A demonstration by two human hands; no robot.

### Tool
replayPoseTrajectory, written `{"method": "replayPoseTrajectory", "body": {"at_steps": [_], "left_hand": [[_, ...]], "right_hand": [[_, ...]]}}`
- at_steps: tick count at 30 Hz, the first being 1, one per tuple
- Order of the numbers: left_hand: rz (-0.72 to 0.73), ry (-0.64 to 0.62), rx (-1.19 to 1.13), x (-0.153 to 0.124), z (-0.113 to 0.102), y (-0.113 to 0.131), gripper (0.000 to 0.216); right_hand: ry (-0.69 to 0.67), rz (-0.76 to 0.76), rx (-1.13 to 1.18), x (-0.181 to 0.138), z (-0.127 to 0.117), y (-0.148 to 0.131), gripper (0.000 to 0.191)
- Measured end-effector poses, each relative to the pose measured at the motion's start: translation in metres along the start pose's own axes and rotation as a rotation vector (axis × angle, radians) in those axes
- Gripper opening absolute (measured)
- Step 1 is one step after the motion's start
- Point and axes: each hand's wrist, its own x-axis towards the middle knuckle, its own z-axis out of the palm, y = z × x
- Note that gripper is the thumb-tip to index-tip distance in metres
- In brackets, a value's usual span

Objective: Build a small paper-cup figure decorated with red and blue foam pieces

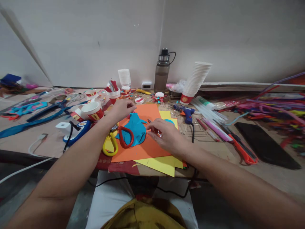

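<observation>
A cut piece of blue paper (135,128) lies on an orange sheet (147,111), with yellow sheets (162,163) under it. My left hand (122,110) hovers over the far left edge of the orange sheet, fingers loosely bent and apart, nothing visible in them. On the right of the blue paper, my right hand (165,133) has its fingers closed around a slim pen (149,121), mostly hidden by the fingers. Scissors with one red and one yellow handle (111,144) rest at the blue paper's left side, their blades partly under my left forearm.
Paper cups (91,109) crowd the left, beside a blue-and-white device (78,133) and a cable. Behind stand a bottle (162,74) and a tall cup stack (196,81). A glue gun (187,114), utility knife (243,151) and phone (265,144) lie right.
</observation>
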Motion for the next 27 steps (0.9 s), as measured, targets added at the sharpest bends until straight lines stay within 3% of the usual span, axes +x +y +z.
{"method": "replayPoseTrajectory", "body": {"at_steps": [8, 12, 15, 27], "left_hand": [[0.006, 0.302, -0.078, 0.000, -0.010, -0.004, 0.017], [-0.015, 0.328, -0.146, 0.001, -0.012, -0.006, 0.017], [0.003, 0.321, -0.143, 0.002, -0.010, -0.005, 0.017], [0.023, 0.438, -0.224, -0.002, -0.016, 0.002, 0.018]], "right_hand": [[-0.179, -0.044, -0.165, 0.009, 0.008, -0.018, 0.018], [-0.249, -0.126, -0.239, 0.018, 0.014, -0.028, 0.045], [-0.282, -0.117, -0.304, 0.027, 0.024, -0.040, 0.055], [-0.416, 0.126, -0.464, 0.064, 0.075, -0.088, 0.043]]}}
